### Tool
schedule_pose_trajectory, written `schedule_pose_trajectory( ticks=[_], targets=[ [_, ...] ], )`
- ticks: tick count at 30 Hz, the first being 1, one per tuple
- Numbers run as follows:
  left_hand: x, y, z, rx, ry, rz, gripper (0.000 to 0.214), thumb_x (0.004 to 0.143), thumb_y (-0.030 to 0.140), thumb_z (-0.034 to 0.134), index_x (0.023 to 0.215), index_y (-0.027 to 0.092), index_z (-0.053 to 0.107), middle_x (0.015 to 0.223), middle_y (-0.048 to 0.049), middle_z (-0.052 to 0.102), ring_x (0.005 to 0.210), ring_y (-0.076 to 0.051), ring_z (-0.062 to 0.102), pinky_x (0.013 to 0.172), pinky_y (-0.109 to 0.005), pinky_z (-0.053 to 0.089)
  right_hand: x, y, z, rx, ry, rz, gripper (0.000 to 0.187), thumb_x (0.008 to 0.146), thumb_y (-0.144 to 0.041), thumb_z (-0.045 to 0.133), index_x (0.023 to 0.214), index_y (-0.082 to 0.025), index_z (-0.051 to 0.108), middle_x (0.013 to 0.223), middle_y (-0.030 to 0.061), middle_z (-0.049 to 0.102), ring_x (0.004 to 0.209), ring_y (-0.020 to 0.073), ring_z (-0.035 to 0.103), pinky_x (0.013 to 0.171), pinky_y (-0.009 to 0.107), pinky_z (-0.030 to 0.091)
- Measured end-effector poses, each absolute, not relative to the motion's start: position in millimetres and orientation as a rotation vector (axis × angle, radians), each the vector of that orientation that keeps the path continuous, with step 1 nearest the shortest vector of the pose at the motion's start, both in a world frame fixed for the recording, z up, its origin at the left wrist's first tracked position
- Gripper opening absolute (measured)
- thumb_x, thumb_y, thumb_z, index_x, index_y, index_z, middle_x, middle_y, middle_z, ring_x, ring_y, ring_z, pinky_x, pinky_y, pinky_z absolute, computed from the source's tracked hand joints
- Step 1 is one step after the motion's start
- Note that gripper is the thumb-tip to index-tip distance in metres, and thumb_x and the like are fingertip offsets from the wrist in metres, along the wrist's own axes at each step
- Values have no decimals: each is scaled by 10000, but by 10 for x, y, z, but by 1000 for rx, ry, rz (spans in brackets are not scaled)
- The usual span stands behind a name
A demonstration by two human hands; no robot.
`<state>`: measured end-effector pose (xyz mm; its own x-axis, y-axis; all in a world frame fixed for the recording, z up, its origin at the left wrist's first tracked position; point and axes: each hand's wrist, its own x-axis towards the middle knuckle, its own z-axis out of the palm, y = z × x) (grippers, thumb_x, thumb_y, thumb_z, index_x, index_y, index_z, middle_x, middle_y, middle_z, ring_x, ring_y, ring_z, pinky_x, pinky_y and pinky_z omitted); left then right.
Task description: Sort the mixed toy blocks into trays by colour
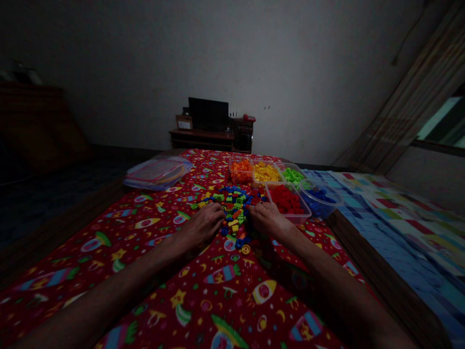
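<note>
A mixed pile of small plastic building bricks [234, 211] in blue, green, yellow, orange and red lies on the red patterned cloth. My left hand [208, 220] rests at the pile's left edge with its fingers curled down among the bricks. On the opposite side, my right hand [266, 219] has its fingers bent together over the bricks, close to the clear box of red bricks [304, 219]. What either hand's fingertips hold, if anything, is hidden. A yellow wheel-like piece [246, 249] lies at the near end of the pile.
Behind the red box stand clear boxes of orange bricks [241, 170], yellow bricks [267, 172] and green bricks [292, 177]. A round tub [337, 199] with blue bricks sits at the table's right edge. Stacked clear lids [158, 172] lie at the far left. A bed [392, 213] adjoins the right side.
</note>
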<state>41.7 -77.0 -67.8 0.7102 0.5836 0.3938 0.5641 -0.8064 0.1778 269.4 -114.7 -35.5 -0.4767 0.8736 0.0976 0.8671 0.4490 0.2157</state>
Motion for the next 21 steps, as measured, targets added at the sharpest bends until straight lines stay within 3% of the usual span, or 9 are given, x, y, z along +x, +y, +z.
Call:
schedule_pose_trajectory(
  ticks=[4, 7, 13, 18, 21],
  targets=[
    [414, -790, -655, 2851, 955, 695, 184, 899, 193, 408, 846, 169, 583, 922, -67, 555, 844, -175, 509, 753, -300, 439, 2731, -1213, -256, 1621, 2652, 312, 413, 828, -204, 475, 1232, -139, 527, 1062, 146, 633, 931, 235, 589, 737, 315, 385],
    [408, -788, -657, 2854, 942, 700, 189, 903, 202, 403, 846, 175, 581, 923, -63, 553, 840, -170, 507, 750, -294, 443, 2797, -1238, -68, 1652, 2659, 192, 471, 815, -278, 565, 1263, -154, 495, 1111, 141, 615, 990, 224, 571, 771, 295, 396],
    [418, -822, -628, 2864, 962, 675, 196, 908, 200, 387, 849, 167, 571, 937, -72, 549, 850, -174, 502, 756, -299, 444, 2922, -1201, 202, 1593, 2754, -88, 339, 825, -285, 592, 1146, -185, 551, 1000, 78, 641, 876, 162, 581, 683, 230, 382],
    [431, -831, -623, 2858, 967, 696, 193, 898, 189, 397, 832, 171, 577, 919, -69, 554, 836, -173, 500, 743, -299, 444, 2798, -1158, 101, 1546, 2716, -59, 175, 830, -245, 553, 953, -182, 661, 781, 43, 650, 689, 134, 560, 547, 215, 306],
    [427, -818, -638, 2853, 953, 708, 189, 892, 185, 402, 835, 171, 582, 924, -70, 554, 836, -173, 499, 744, -300, 446, 2724, -1159, 63, 1584, 2692, -2, 192, 856, -236, 509, 806, -168, 682, 651, 27, 607, 566, 100, 501, 506, 218, 261]
  ],
)
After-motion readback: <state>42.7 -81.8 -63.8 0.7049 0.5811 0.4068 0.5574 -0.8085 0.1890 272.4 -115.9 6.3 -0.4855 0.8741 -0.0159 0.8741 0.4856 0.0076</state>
